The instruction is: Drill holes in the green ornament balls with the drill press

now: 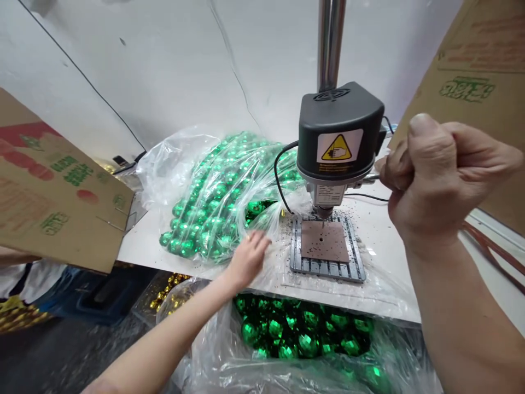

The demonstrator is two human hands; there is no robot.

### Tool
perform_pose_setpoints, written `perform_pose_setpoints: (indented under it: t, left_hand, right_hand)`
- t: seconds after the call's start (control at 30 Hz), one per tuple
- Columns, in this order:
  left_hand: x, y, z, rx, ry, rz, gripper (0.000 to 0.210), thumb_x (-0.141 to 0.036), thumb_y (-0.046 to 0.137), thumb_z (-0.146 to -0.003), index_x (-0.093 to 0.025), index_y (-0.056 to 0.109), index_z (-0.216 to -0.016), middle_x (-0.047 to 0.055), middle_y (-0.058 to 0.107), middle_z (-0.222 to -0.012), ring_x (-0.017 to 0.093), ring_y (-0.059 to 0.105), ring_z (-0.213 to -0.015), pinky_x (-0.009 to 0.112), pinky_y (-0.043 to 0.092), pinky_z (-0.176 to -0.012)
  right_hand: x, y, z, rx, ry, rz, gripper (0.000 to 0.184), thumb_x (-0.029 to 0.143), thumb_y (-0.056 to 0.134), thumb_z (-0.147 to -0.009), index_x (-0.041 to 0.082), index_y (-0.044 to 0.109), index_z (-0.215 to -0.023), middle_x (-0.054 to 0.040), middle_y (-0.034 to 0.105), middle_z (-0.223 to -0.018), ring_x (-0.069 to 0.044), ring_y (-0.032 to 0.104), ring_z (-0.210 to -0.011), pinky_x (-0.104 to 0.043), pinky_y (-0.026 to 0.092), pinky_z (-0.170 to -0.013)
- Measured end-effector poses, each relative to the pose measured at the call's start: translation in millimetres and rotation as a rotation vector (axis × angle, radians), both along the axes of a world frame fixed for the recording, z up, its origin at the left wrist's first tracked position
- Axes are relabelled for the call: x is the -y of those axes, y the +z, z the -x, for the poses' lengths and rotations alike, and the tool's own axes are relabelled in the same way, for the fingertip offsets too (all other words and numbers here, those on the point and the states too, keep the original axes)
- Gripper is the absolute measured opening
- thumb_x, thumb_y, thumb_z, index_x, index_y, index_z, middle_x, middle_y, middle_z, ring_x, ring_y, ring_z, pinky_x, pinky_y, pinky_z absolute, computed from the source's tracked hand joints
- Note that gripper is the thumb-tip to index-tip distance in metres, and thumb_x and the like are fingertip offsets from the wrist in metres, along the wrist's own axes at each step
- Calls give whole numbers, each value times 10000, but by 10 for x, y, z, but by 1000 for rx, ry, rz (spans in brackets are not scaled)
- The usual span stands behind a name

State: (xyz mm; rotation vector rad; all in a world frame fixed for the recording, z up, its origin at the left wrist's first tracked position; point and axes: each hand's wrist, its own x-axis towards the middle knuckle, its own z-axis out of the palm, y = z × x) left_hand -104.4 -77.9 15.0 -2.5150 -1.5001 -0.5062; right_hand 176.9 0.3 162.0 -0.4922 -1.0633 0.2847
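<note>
My right hand (435, 180) is closed around the metal feed handle (372, 178) of a small black bench drill press (340, 131). Under its chuck (324, 210) lies a brown square board (328, 241) with a dark hole, resting on a slotted metal base plate (356, 268). My left hand (249, 257) is at the clear plastic bag (262, 224), left of the base plate. Its fingers are bent and held together, and what they hold, if anything, is hidden. Shiny green faceted balls (217, 202) fill this bag, and some show through its opening.
Below the table edge, an open plastic bag holds more green balls (307, 339). Cardboard boxes stand at the left (61, 191) and right (471, 98). A black cable (279, 180) loops beside the drill. Dark shavings litter the white tabletop (394, 262). Gold balls (170, 290) sit lower left.
</note>
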Motion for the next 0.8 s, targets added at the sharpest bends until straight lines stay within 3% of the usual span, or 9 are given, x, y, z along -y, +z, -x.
perform_pose_setpoints:
  t: [0.1,0.17,0.27,0.4,0.57,0.7,0.8]
  left_hand:
    - [-652,196,49,-92,294,16,481,8,457,-825,-225,625,-1210,158,599,-1300,324,585,-1155,468,517,-928]
    - [-942,262,69,-152,365,40,476,-28,541,-814,-222,609,-1243,175,554,-1346,349,556,-1173,462,504,-905]
    - [-1154,326,77,-203,396,75,426,-70,615,-797,-218,630,-1197,169,576,-1237,352,537,-1164,461,472,-925]
    - [-1082,451,42,-90,371,97,419,-156,674,-777,-220,643,-1190,114,561,-1092,324,564,-1082,457,465,-942]
    - [-640,515,-148,502,37,279,488,-254,666,-831,-264,605,-1314,65,557,-1147,220,604,-1044,352,518,-917]
    - [-430,317,-396,1021,-51,620,579,-390,688,-872,-263,509,-1408,72,648,-1122,185,639,-931,306,550,-784]
    - [-447,102,-572,1200,-29,698,624,-434,788,-793,-221,532,-1321,62,675,-1049,184,640,-908,299,540,-779]
  right_hand:
    - [-5,-12,-9,5,-1,10,416,190,614,-854,171,438,-478,58,358,-426,-27,330,-396,-273,217,-431]
    - [-8,-20,-19,13,7,11,422,203,623,-853,171,439,-474,57,362,-425,-29,333,-400,-275,220,-431]
    - [-6,-28,-32,15,48,-14,434,207,633,-853,173,429,-472,61,347,-411,-30,325,-385,-276,209,-411]
    - [10,-21,-32,24,50,-31,429,195,626,-863,168,429,-483,60,366,-412,-28,332,-395,-271,219,-421]
    - [23,-4,-23,42,62,-37,434,199,611,-880,164,440,-483,58,389,-417,-26,346,-407,-261,242,-424]
    - [12,-6,-23,37,58,-45,431,206,607,-891,164,450,-492,53,391,-429,-23,343,-420,-256,251,-445]
    - [15,-13,-27,46,58,-21,457,266,615,-896,174,423,-491,50,378,-430,-28,319,-416,-263,248,-447]
